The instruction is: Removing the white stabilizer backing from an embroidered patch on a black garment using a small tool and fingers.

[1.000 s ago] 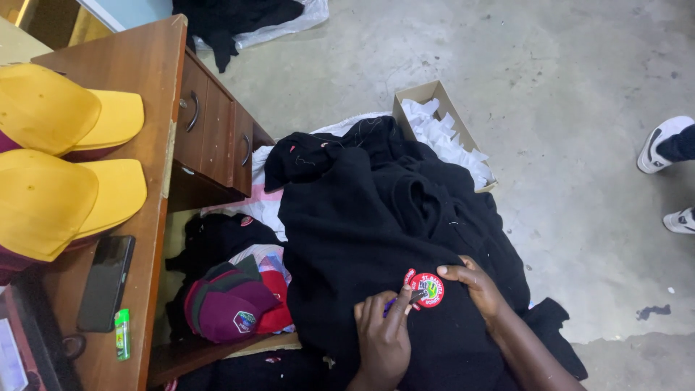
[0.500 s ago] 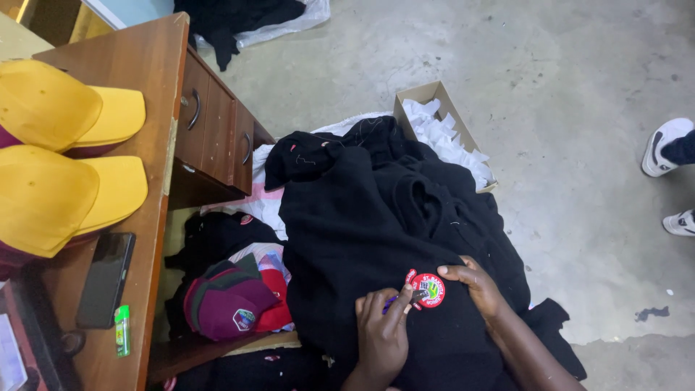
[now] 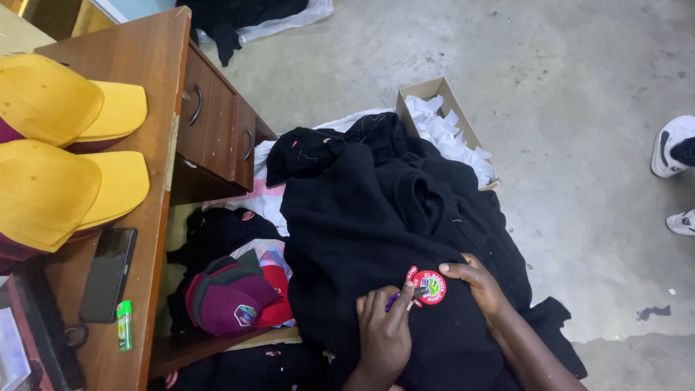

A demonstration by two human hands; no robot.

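Note:
A pile of black garments [image 3: 384,217] lies across my lap and the floor. On the top one sits a round red embroidered badge [image 3: 429,287]. My right hand [image 3: 474,284] rests on the cloth with its fingertips pressing the badge's right edge. My left hand [image 3: 382,331] pinches a small purple tool [image 3: 392,300] at the badge's left edge; what kind of tool it is cannot be made out.
A wooden desk [image 3: 152,80] on the left carries two yellow caps [image 3: 65,145], a black phone [image 3: 107,274] and a green lighter [image 3: 124,325]. Maroon and red caps [image 3: 232,293] lie under it. A cardboard box of white scraps [image 3: 449,127] stands beyond the pile. Another person's white shoes [image 3: 673,145] are at right.
Both hands stay at the badge; only small finger shifts show. The view has drifted slightly.

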